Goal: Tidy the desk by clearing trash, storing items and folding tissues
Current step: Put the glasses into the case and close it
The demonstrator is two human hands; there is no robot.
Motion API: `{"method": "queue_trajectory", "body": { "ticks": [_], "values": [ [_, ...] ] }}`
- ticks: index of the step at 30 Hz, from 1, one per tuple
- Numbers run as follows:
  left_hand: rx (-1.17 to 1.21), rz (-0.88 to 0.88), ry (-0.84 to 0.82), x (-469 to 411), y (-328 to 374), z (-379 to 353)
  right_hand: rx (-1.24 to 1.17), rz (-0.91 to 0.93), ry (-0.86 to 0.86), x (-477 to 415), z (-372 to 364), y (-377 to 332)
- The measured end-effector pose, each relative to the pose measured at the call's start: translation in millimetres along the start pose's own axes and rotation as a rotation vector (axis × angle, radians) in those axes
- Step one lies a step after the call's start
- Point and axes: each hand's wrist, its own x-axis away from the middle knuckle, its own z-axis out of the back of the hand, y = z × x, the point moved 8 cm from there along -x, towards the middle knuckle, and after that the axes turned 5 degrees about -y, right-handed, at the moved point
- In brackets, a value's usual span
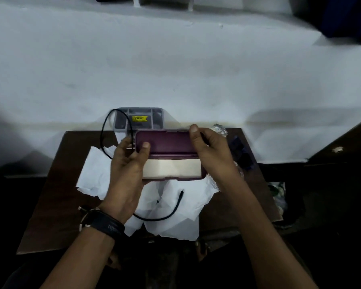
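Head view only, so going off that.

Got a maroon case (165, 142) held up over the middle of the desk (50, 184), lid swung open, pale lining showing in the bottom half. Gripped at the left end by the left hand (127, 163), thumb pressed on the lid, and apparently pinching a black cable (101, 138) in the same spot. Gripped at the right end by the right hand (211, 155), thumb hooked over the lid's top edge.

Reads like the storing step, and pretty early on. Can't see anything inside the case yet. Still to do, by the look of it: coil that cable, which loops out to the left and trails back across the paper, then fold the crumpled white tissues (175, 222) spread under everything.

Around it: a grey organiser tray (141, 109) with a yellow sticker just behind the case, some shiny crumpled wrapper (220, 128) behind the right hand, and something dark blue (241, 151) beside it, too murky to name. Probably trash, none of it cleared.

Main nuisance: the loose cable snagging on tissues or case.
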Motion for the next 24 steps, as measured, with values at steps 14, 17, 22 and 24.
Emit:
{"method": "queue_trajectory", "body": {
  "ticks": [14,17,22,24],
  "values": [
    [-0.097,0.063,0.009,-1.8,-29.3,-48.1,0.093,-0.042,0.115,12.4,65.7,17.0],
    [-0.115,0.070,-0.027,-0.6,-41.1,-69.3,0.155,-0.070,0.201,14.7,96.4,28.9],
    [-0.168,0.071,-0.013,-1.9,-52.8,-83.2,0.443,-0.088,0.368,8.0,148.1,43.2],
    [-0.194,0.063,0.009,-1.8,-55.2,-84.3,0.566,-0.128,0.352,-1.6,156.9,55.5]
  ]
}}
